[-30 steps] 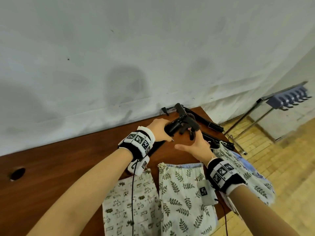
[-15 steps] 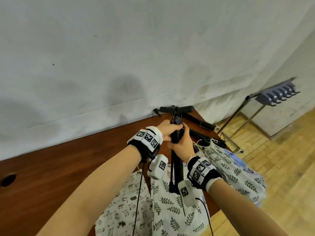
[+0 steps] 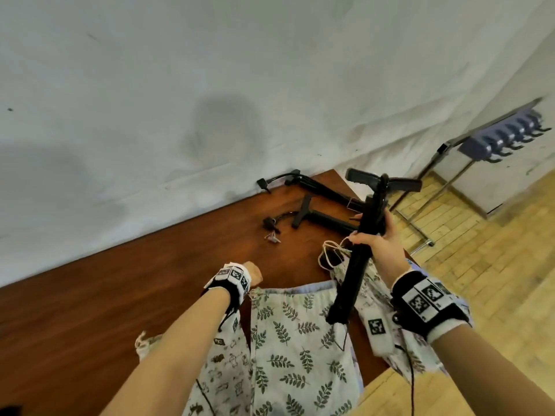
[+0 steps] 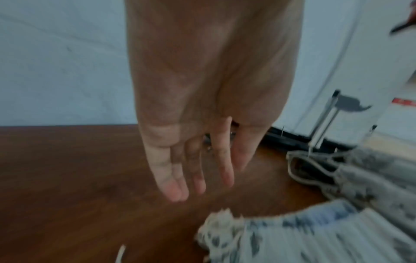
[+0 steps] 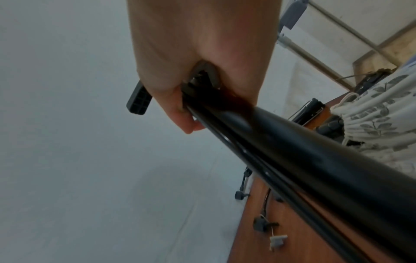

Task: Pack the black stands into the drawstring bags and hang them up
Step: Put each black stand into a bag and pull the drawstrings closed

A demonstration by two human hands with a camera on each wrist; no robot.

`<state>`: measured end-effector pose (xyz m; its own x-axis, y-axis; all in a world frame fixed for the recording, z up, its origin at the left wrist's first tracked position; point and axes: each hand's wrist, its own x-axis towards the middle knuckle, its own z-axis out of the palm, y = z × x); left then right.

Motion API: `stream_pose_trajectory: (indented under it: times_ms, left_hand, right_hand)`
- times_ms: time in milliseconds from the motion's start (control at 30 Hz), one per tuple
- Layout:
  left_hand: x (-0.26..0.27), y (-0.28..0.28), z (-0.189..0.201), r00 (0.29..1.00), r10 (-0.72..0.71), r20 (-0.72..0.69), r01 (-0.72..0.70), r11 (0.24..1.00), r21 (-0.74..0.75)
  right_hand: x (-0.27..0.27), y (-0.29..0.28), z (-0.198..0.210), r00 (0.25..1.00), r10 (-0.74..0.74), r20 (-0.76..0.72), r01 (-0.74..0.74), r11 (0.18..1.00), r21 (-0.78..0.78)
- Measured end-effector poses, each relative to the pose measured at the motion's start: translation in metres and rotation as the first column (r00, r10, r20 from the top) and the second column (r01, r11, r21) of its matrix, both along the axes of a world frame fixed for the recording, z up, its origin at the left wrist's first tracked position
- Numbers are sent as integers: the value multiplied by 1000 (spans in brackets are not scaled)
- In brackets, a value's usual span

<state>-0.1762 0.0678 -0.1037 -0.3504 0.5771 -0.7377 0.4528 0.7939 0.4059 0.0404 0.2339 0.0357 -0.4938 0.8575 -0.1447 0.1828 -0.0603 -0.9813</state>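
A: What's the right hand (image 3: 379, 241) got?
B: Its fingers wrap a black stand (image 3: 358, 256), upright over the leaf-print drawstring bag (image 3: 297, 343).
A: The left hand (image 4: 202, 142)?
B: Straight fingers, nothing held, above the brown wooden table (image 3: 90, 310). Beyond the fingertips: a white wall (image 3: 210, 70); rightward, a hook rack (image 3: 507, 136) on wood flooring (image 3: 492, 235).

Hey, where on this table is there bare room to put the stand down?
The table shows bare wood left of the left hand, running back to the wall. It is crowded at the far right corner, where other black stands lie, and along the near edge, covered by drawstring bags. The right hand grips the stand above those bags.
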Motion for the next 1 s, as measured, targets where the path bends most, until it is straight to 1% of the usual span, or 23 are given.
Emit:
stream_pose_trajectory:
  times_ms: [67,133,233,333,400,500,600,767,900,967,1000]
  left_hand:
    - [4,1,-15,998,-51,30,52,998,-33]
    - [7,2,-26,997,-52,61,55,997,-46]
    - [5,5,-42,999,-46,-4,46,998,-41]
    - [7,13,-40,997,-47,-62,41,994,-98]
    - [9,14,-41,991,-84,-102,67,984,-166]
    - [10,18,-40,987,-139,-77,122,974,-191]
    - [10,19,-37,969,-236,-74,215,952,-219]
    - [15,13,-34,924,-318,-214,271,937,-222]
    - [26,10,-30,911,-349,-219,311,931,-192]
    - [31,12,-24,924,-333,-187,300,936,-186]
    - [34,13,-18,942,-294,-159,267,949,-170]
  right_hand:
    - [8,10,-6,1000,12,14,-11,999,-40]
    - [14,15,-14,998,8,61,-6,1000,-31]
    - [19,18,-25,991,26,132,-27,1000,4]
    - [15,16,-34,971,94,219,-96,995,-2]
    - [11,12,-38,956,123,268,-126,992,-6]
    - [5,3,-38,942,191,278,-191,981,-29]
    - [0,-4,-38,915,250,316,-254,967,-30]
    - [-3,-11,-35,881,318,351,-328,944,-33]
    - [0,-14,-36,834,368,410,-390,920,-32]
    - [1,-15,-36,816,395,422,-420,907,-38]
    - [2,-15,-35,800,415,434,-443,896,-39]
